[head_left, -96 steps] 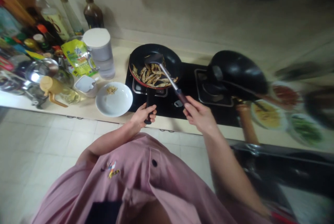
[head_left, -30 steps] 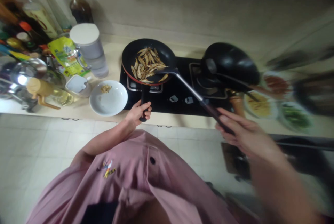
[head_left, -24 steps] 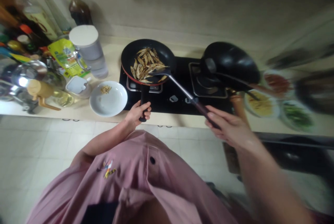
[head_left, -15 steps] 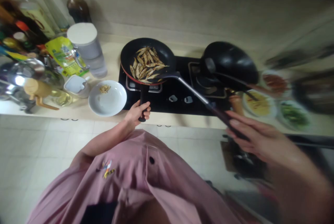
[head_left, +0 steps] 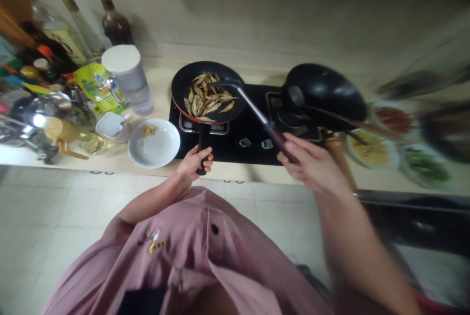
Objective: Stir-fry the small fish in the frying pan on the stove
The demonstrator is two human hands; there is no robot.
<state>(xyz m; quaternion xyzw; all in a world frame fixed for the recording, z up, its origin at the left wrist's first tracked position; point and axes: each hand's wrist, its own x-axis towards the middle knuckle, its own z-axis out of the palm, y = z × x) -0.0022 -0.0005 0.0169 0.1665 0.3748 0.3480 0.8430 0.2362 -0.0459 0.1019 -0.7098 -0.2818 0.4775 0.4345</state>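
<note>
A black frying pan (head_left: 179,82) with a red outer side sits on the left burner. Inside it lie several small browned fish (head_left: 207,102). My left hand (head_left: 194,162) is closed round the pan's black handle (head_left: 203,139). My right hand (head_left: 308,161) grips the dark handle of a spatula (head_left: 253,105), whose metal shaft slants up and left. The spatula's black head is over the right part of the fish, near the pan's far side. Whether its edge touches the fish or the pan I cannot tell.
A black wok (head_left: 325,92) with a ladle rests on the right burner. Plates of chopped greens (head_left: 426,164), yellow shreds (head_left: 369,151) and red pieces (head_left: 392,120) stand at right. At left are a white plate (head_left: 154,156) with chopped bits, a water jug (head_left: 137,82) and several bottles.
My right hand has moved left and up, carrying the spatula's head from the pan's near right edge to its far side. The fish have shifted a little. My left hand keeps its hold.
</note>
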